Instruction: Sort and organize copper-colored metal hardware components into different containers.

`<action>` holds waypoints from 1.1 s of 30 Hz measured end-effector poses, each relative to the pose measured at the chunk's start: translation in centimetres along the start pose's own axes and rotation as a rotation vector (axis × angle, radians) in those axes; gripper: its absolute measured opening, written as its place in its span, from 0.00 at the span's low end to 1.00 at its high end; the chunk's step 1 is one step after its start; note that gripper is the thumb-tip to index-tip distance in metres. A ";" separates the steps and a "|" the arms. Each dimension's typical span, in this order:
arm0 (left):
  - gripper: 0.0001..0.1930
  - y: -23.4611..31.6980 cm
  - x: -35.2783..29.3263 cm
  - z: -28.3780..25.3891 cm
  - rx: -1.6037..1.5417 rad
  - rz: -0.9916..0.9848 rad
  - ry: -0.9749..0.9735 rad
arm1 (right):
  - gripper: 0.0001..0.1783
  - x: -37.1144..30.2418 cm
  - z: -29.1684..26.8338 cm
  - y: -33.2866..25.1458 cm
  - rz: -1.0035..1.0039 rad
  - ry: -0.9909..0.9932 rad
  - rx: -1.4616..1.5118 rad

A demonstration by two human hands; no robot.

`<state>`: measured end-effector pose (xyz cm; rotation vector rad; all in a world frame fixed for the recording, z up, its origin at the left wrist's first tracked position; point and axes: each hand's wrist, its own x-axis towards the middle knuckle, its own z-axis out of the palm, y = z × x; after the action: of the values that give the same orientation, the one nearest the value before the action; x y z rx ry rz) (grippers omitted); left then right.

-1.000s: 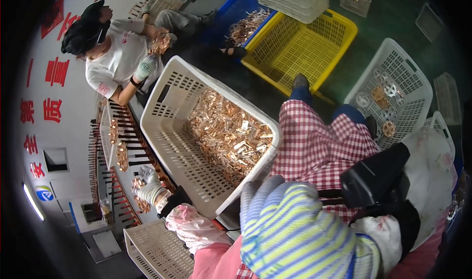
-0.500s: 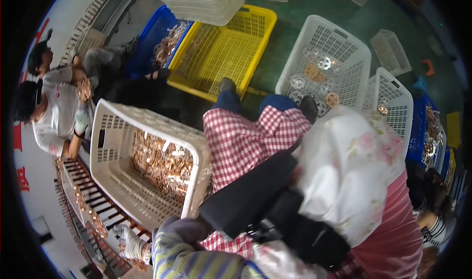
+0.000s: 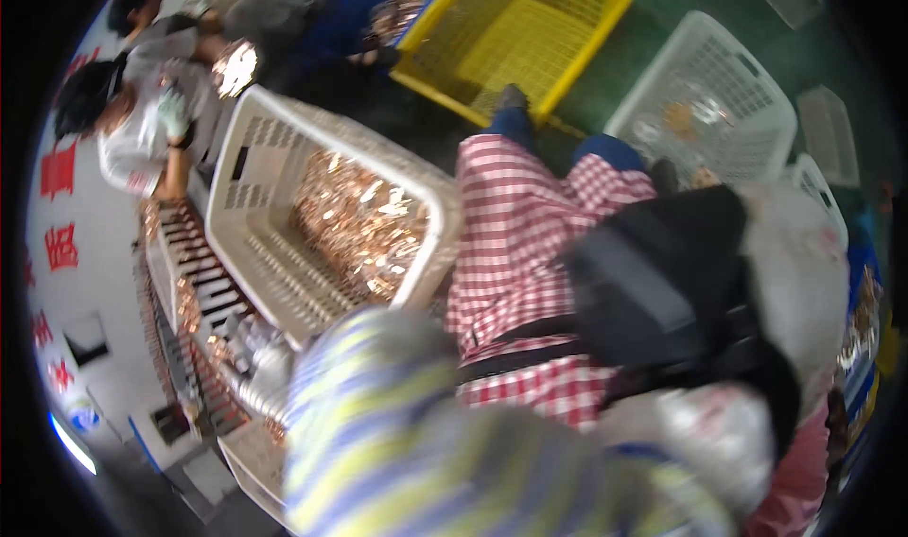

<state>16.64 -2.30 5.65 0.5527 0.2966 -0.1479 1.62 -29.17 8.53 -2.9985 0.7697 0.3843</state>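
Note:
My left arm, in a yellow, blue and grey striped sleeve, fills the lower middle of the picture, blurred. Past its edge shows my left hand in a whitish glove with a ribbed cuff. It is over the slatted rack, beside some copper-coloured pieces. Its fingers are too smeared to show a grip. Just above the sleeve, a cream plastic basket leans tilted with a heap of small shiny copper-coloured metal pieces in it. On the right lies a whitish floral sleeve; no right hand shows.
A red-checked apron covers my legs; a black pouch-like thing lies over it. Ahead stand a yellow crate and a white crate holding metal parts. Left, a slatted rack runs past a co-worker.
The view has swung, so the baskets appear farther right and higher. My striped sleeve covers more of the picture. A co-worker's bundle of metal pieces now shows higher and glints brightly.

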 end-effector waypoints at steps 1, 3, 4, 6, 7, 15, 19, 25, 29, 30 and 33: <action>0.29 1.6 0.0 0.6 0.014 0.028 -0.001 | 0.11 0.6 0.2 -1.1 -0.027 0.016 0.019; 0.28 4.6 -0.8 1.1 0.037 0.081 0.012 | 0.11 1.3 0.7 -3.5 -0.084 0.038 0.048; 0.28 5.9 -1.3 1.3 0.047 0.104 0.016 | 0.11 1.6 0.9 -4.8 -0.108 0.050 0.061; 0.28 7.1 -2.5 2.1 0.010 0.161 -0.010 | 0.11 2.0 1.0 -7.7 -0.170 0.077 0.103; 0.28 7.2 -3.1 2.5 -0.041 0.172 0.012 | 0.11 2.0 1.1 -8.9 -0.197 0.086 0.117; 0.37 10.3 -0.9 1.1 -0.156 0.342 0.298 | 0.12 2.6 2.2 -14.1 -0.236 0.147 0.160; 0.35 13.1 3.4 -0.3 -0.296 0.404 0.335 | 0.12 3.4 1.8 -14.3 -0.167 0.189 0.165; 0.24 15.4 4.5 -1.8 -0.195 0.508 0.398 | 0.12 6.0 2.0 -9.2 0.088 0.234 0.107; 0.20 18.3 4.1 -3.9 -0.306 0.679 0.495 | 0.13 6.7 0.9 -7.8 0.192 0.276 0.135; 0.19 18.0 4.4 -4.9 -0.242 0.689 0.417 | 0.13 6.6 0.5 -7.0 0.230 0.280 0.131; 0.19 17.4 2.7 -4.5 -0.048 0.773 0.107 | 0.13 5.8 -1.2 -5.8 0.311 0.295 0.142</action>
<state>21.94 14.57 9.72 0.5940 0.1730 0.6361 9.62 -26.92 8.09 -2.8352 1.2354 -0.1118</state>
